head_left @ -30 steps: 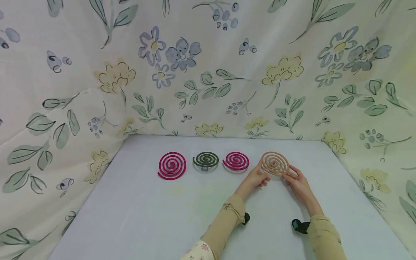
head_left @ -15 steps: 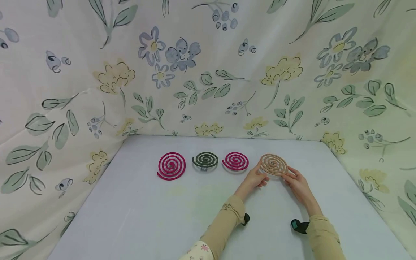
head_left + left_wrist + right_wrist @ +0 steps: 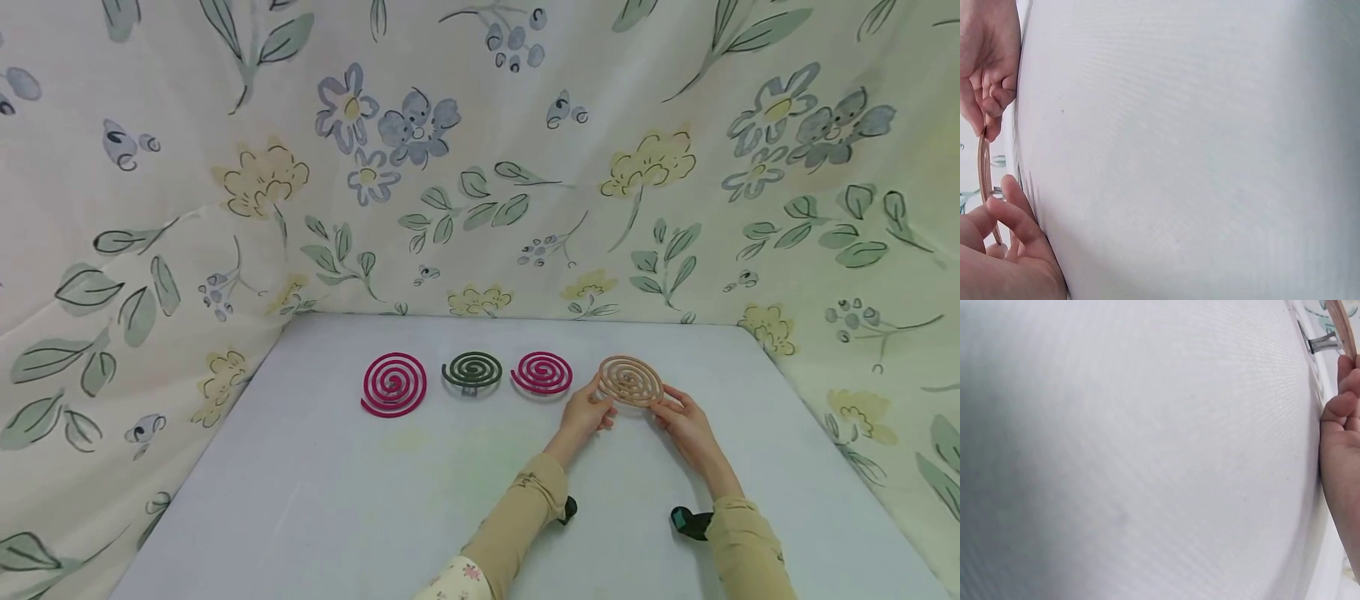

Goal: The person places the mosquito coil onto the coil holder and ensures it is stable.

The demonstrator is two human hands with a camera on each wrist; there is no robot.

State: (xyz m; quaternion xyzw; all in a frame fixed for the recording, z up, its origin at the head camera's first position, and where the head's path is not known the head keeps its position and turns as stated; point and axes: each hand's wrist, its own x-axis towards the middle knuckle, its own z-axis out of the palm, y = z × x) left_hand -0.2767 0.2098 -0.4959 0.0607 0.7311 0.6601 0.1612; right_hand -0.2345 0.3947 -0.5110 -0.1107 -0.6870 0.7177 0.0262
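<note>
A tan mosquito coil [image 3: 630, 381] is at the right end of a row of coils in the head view, between my two hands. My left hand [image 3: 583, 418] pinches its left edge, while my right hand [image 3: 688, 425] pinches the near right edge. The left wrist view shows the coil [image 3: 984, 165] edge-on, with fingers and thumbs of both hands on its rim. Under the coil, the right wrist view reveals a small metal stand [image 3: 1324, 342]; whether the coil is seated on it cannot be told.
To the left stand a pink coil [image 3: 542, 372], a dark green coil [image 3: 472, 369] raised on a metal stand [image 3: 469, 391], and another pink coil [image 3: 393, 384]. They share a white table [image 3: 337, 500]. A floral cloth [image 3: 480, 242] hangs behind and at the sides.
The tan coil has tipped flatter, its far edge coming down a little, with both hands still on its rim. The other coils have not moved on the table.
</note>
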